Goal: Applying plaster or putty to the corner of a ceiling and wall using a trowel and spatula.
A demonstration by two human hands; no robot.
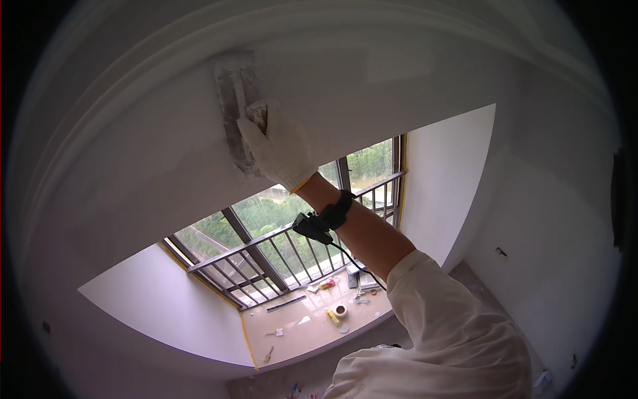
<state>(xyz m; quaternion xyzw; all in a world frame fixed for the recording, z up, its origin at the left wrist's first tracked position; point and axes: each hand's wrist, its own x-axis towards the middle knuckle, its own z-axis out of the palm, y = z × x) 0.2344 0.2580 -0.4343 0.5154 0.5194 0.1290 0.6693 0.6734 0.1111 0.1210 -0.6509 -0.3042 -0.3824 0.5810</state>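
Note:
My right hand (pixel 284 145), in a white knitted glove, is raised high and closed round the handle of a plastering trowel (pixel 230 123). The trowel's long metal blade, smeared with pale filler, lies along the white wall (pixel 166 143) above the window recess. A black strap with a small device (pixel 318 226) and a cable sits on my right wrist. Out of a pale sleeve (pixel 458 326) my bare forearm reaches up across the window. My left hand does not show.
Below is a barred window (pixel 279 249) with trees outside. Its sill (pixel 286 339) bears a tape roll (pixel 341 310), a yellow tube (pixel 333 318), a brush (pixel 268 354), a dark strip (pixel 286 304) and other small items. White side walls flank the recess.

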